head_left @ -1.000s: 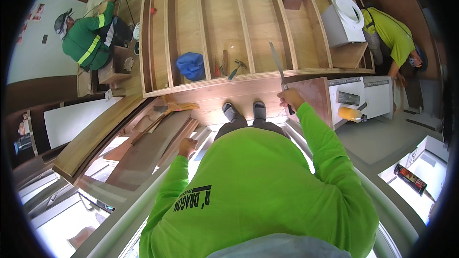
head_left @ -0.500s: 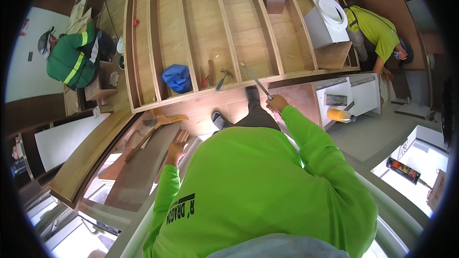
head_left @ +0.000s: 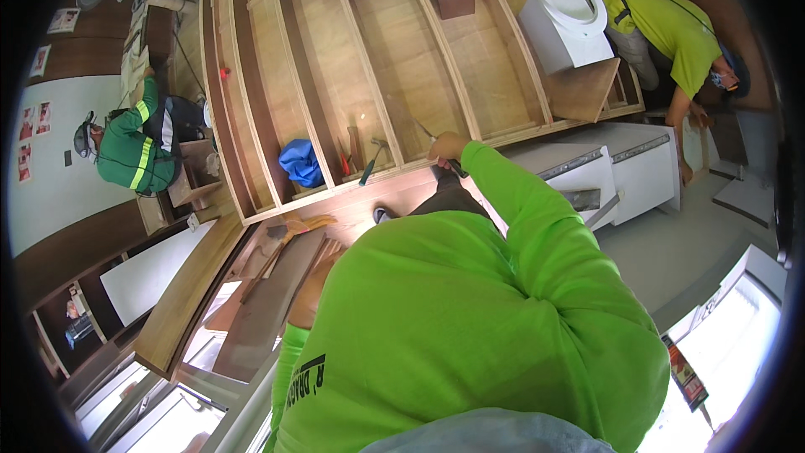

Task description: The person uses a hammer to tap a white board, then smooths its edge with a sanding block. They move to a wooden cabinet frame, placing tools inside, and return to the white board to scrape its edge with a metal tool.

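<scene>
My right hand [head_left: 450,147] is closed around a slim rod-like tool [head_left: 427,130] over the near edge of a large wooden frame [head_left: 402,174]. Most of the tool is hidden by the fingers; its thin tip points up and left, and its kind cannot be made out. Left of that hand, inside the frame, lie a hammer [head_left: 369,166], a small red-handled tool [head_left: 345,164], and a bundled blue bag or cloth [head_left: 300,163]. My left hand [head_left: 305,304] is low beside my body near brown strips [head_left: 329,253]; its fingers are hidden.
A person in green [head_left: 138,155] crouches at the left; another in yellow-green [head_left: 662,25] bends at the right. A white box with a ring [head_left: 570,13] stands on the frame. White drawers [head_left: 641,172] are right of me, long boards [head_left: 189,294] left.
My right hand has moved up and left over the frame's edge with the tool. My left hand has drawn back toward my body, its fingers now out of sight. The view has turned slightly.
</scene>
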